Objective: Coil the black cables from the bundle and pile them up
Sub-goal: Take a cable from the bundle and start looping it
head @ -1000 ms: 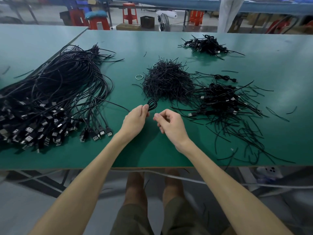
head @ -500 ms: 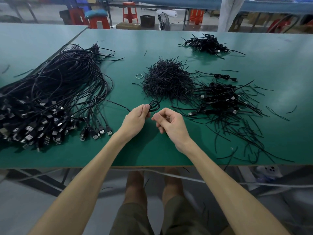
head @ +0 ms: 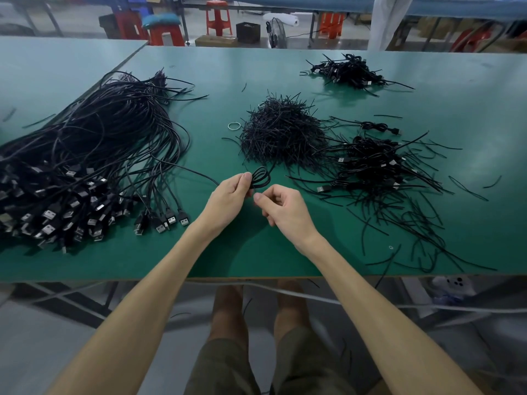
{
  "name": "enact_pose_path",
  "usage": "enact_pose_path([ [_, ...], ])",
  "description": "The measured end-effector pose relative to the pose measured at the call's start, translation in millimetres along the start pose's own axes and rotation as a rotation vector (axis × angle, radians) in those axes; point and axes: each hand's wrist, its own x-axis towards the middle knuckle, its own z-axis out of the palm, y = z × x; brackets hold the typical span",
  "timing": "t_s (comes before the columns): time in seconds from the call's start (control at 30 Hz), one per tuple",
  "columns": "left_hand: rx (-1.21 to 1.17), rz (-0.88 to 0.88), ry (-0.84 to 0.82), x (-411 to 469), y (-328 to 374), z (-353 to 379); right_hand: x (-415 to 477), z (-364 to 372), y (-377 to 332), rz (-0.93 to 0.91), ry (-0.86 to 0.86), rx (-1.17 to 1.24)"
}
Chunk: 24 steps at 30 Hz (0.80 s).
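One coil is under way in the head view, held just above the near middle of the tabletop (head: pixel 256 252). The left hand (head: pixel 228 199) pinches the small black coil (head: pixel 261 178) at its near end, thumb and fingers (head: pixel 244 179) closed narrow on the gathered loops. The right hand (head: pixel 281 208) sits just beside and below it with its fingers (head: pixel 271 201) curled in. I cannot tell whether they hold anything thin.

A loose strand (head: pixel 185 171) trails from the left hand back toward the big bundle (head: pixel 85 166) on the left, so this looks like mid-winding, with cable left to take in.

To do it well, the pinch should stay firm at the one gathering point while the right hand lays each new turn the same size as the last. Slack is best drawn gently, so the strand does not drag its neighbours out of the bundle. Loosen the pinch before the coil is tied and the loops will likely spring apart.

The coil is a narrow oval. Its long axis runs from the left fingertips away from the person and a little to the right, the free end pointing at the heap of short ties (head: pixel 282 132). The pile of coiled cables (head: pixel 370 163) lies near on the right.
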Motion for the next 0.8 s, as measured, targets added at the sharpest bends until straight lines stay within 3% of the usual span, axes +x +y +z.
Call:
enact_pose_path([
  [0.27, -0.375, -0.085, -0.066, -5.1, 1.9, -7.8, -1.2, -3.1, -5.3, -0.024, -0.081, 0.146],
  [0.4, -0.348, -0.075, -0.078, -5.7, 3.3, -6.8, -0.5, -6.9, -6.8, 0.015, -0.023, 0.259],
  [0.8, -0.28, 0.013, -0.151, -10.2, 8.0, -5.4, -1.1, -2.0, -11.3, 0.01, -0.139, 0.193],
])
